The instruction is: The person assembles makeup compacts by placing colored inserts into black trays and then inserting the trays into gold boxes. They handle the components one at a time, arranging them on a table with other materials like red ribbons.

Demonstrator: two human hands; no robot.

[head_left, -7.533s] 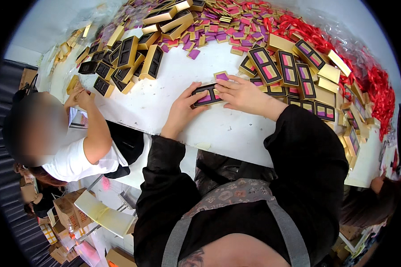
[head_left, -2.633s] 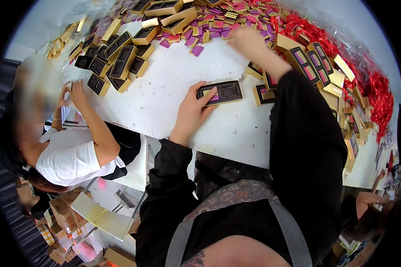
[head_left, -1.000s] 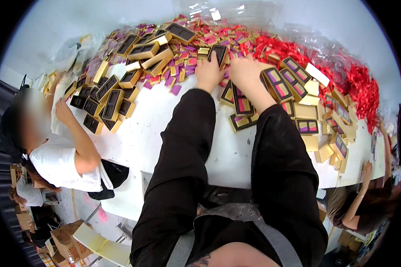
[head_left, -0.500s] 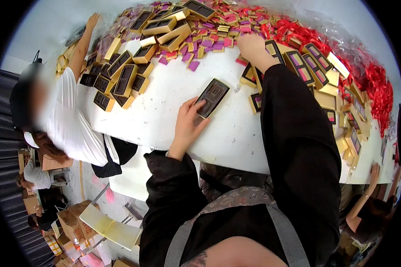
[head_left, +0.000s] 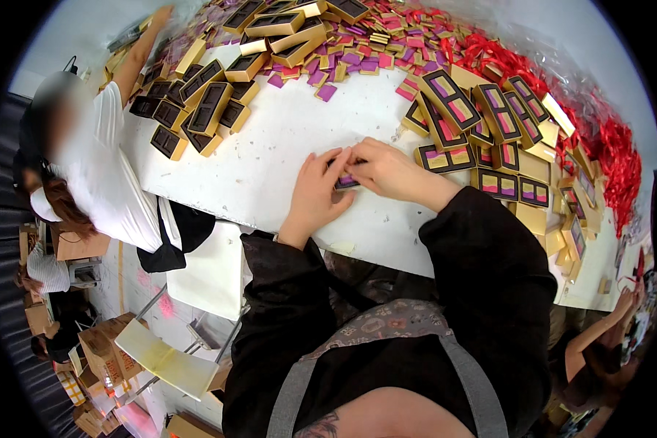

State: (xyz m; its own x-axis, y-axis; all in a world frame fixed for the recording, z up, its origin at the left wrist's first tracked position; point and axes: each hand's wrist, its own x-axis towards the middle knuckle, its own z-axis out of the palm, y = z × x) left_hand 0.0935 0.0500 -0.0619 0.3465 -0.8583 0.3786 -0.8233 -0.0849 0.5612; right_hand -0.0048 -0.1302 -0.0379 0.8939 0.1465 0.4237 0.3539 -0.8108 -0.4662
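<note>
A small gold-edged box (head_left: 344, 184) lies on the white table in front of me, mostly covered by my hands, with a bit of purple showing in it. My left hand (head_left: 315, 193) grips the box, fingers curled over its top and thumb along the near side. My right hand (head_left: 387, 172) meets it from the right, fingertips pinched together over the box; what they hold is hidden. To the right, several gold boxes (head_left: 449, 100) hold pink and purple pieces. On the left is a heap of gold boxes with dark inserts (head_left: 212, 108).
Loose pink, purple and gold pieces (head_left: 350, 57) spread along the far side of the white table (head_left: 263, 160). Red ribbons (head_left: 612, 146) pile up at the right. A person in white (head_left: 106, 175) reaches over the table at left; another person's hands (head_left: 624, 303) are at far right.
My right hand has come back from the far pile of pieces to the box in front of me. The left hand stays at the box, its fingers now more curled.
</note>
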